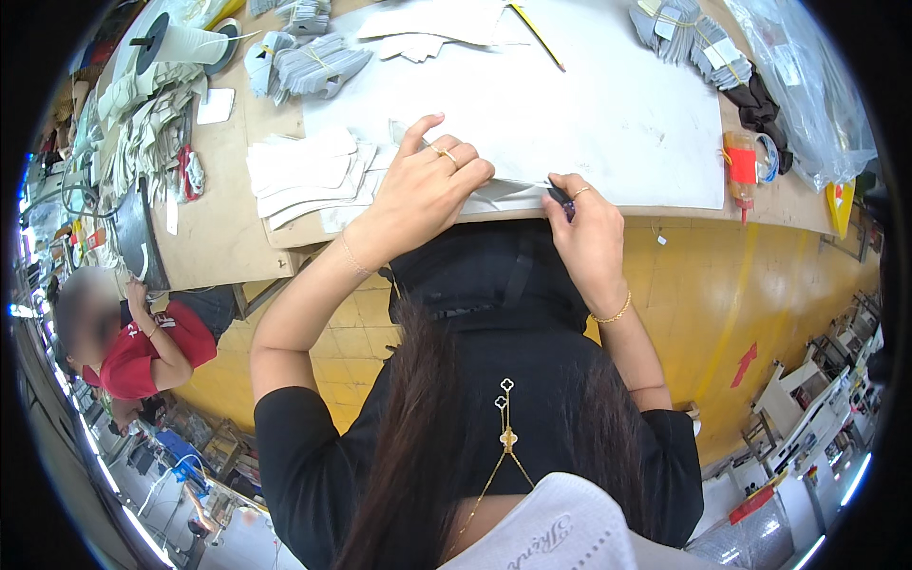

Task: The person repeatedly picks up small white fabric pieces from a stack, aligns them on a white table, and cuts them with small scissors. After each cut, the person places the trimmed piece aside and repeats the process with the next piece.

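Note:
My left hand (427, 185) is over the front edge of the table. Its index finger is raised, and the other fingers are curled down onto a thin grey-white cut piece (513, 198). To the right, my right hand (591, 228) is closed round a small dark-handled tool (560, 198), its upper end against that piece. The tool's exact kind is hidden by my fingers. Left of my left hand lies a spread of white cut pieces (309, 176), overlapping one another. Part of the grey-white piece is covered by my left fingers.
A large white sheet (627, 123) covers the tabletop. Tied bundles of grey pieces (318, 66) lie at the back. A yellow pencil (539, 36) lies far off; a red-banded bottle (741, 171) stands right. A person in red (161, 347) is at the left.

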